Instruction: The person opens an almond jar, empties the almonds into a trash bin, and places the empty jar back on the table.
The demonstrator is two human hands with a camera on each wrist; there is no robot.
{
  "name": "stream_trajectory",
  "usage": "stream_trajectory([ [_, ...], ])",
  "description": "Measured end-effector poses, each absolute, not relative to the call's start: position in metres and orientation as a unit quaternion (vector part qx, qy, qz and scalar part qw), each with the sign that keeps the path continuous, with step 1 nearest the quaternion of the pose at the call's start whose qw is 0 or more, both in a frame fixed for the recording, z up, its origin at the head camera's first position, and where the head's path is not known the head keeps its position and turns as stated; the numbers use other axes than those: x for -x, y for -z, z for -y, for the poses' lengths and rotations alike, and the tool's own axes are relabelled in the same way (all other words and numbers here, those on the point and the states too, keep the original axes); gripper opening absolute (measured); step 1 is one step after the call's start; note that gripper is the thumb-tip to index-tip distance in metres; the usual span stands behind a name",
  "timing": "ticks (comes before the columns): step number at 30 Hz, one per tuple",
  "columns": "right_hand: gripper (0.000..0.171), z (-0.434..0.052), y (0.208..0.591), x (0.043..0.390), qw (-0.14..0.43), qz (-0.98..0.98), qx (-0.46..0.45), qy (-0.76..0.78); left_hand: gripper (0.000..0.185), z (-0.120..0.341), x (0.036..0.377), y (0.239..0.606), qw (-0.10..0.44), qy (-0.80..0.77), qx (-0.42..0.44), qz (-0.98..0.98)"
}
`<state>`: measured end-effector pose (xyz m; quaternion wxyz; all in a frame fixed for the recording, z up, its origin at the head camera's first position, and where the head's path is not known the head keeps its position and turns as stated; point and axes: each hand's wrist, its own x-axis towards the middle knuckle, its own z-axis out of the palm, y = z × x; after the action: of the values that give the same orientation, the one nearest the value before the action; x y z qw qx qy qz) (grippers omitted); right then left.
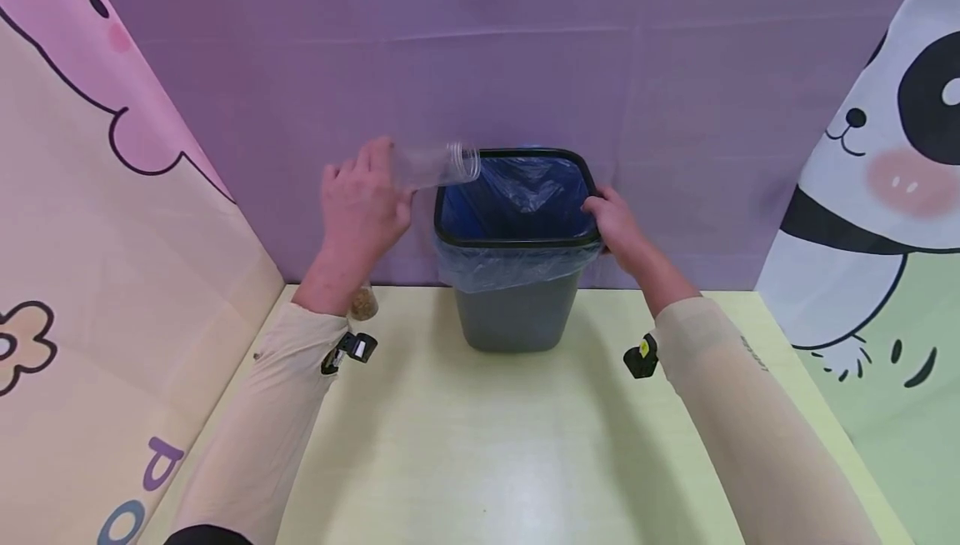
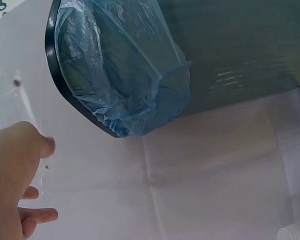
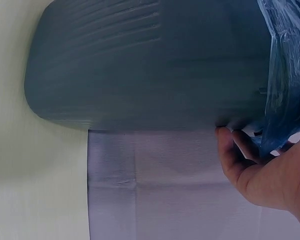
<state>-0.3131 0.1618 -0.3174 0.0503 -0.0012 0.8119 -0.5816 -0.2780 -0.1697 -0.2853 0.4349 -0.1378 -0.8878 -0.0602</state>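
The left hand (image 1: pixel 363 207) curls its fingers around a clear bottle (image 1: pixel 435 166), mouth over the bin (image 1: pixel 517 312) at the worktop's (image 1: pixel 480 445) far edge. The right hand (image 1: pixel 618 224) grips the bin's rim.

Bin (image 1: pixel 517 312) on table (image 1: pixel 480 445), against back wall. Left hand (image 1: pixel 363 212) holds bottle (image 1: pixel 438 166) over bin's left rim; right hand (image 1: pixel 618 224) on right rim.
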Motion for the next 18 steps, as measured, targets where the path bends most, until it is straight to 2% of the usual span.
stream_trajectory([
  [10,0.058,-0.164,0.318,0.314,0.055,-0.805,-0.004,0.591,0.072,0.174,0.278,0.289,0.387,0.135,0.084,0.908],
  [18,0.059,-0.165,0.317,0.314,0.052,-0.804,-0.007,0.592,0.071,0.18,0.281,0.297,0.392,0.221,0.084,0.889],
])
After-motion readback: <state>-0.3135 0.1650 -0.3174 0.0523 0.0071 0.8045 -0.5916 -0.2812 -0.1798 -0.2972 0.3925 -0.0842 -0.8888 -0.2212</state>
